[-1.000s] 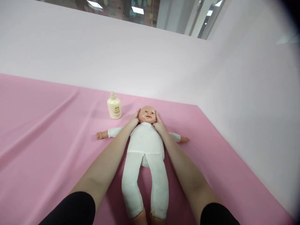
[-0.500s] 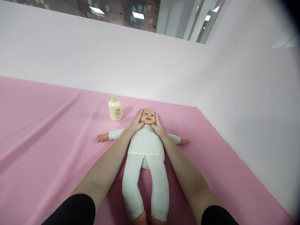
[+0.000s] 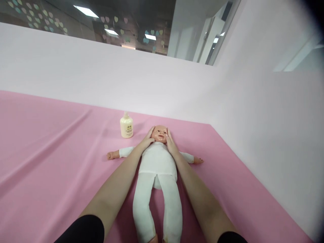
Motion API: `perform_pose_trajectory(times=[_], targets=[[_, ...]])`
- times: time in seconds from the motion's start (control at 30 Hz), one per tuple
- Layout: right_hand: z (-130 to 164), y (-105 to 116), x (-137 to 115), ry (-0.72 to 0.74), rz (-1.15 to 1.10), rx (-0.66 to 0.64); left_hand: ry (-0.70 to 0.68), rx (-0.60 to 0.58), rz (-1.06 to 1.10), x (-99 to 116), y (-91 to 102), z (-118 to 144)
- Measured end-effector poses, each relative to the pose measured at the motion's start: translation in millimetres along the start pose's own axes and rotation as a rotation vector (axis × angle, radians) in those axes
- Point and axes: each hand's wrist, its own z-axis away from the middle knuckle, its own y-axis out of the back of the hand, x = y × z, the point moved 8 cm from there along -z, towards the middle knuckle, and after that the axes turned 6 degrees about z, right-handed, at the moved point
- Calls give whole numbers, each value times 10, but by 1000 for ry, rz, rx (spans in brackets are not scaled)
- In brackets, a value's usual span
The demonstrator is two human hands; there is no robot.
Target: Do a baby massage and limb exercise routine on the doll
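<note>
A baby doll (image 3: 158, 158) in a white cloth suit lies on its back, arms spread to the sides and legs toward me. Its head (image 3: 159, 134) rests between my two hands. My left hand (image 3: 147, 139) cups the side of the head at the left, fingers stretched along it and thumb by the jaw. On the opposite side my right hand (image 3: 171, 141) cups the cheek, its thumb lying on the face near the mouth. Both palms and the undersides of the fingers are hidden. A cream pump bottle (image 3: 126, 126) stands upright beyond my left hand.
Pink sheeting (image 3: 63, 152) with a few folds covers the surface under the doll. A white wall (image 3: 101, 74) rises behind it and another runs along the right. Above the back wall is a window (image 3: 141, 20) with heart-shaped decorations and reflected ceiling lights.
The view has tilted up a little, so everything sits lower. My right thumb has moved up from the jaw onto the cheek, and the doll's face is turned slightly to the right.
</note>
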Motion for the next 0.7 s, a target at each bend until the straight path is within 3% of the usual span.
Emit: perform_pose_trajectory(times=[0.13,0.3,0.47,0.7], targets=[[31,19,92,-107,14,57,128,98,113,8,44,-15],[131,84,23,-119,92,110,-12,226,202,521,293,-82],[186,106,16,-123,136,118,-59,487,734,913,754,11],[192,110,29,-116,168,122,-6,558,997,1092,991,125]])
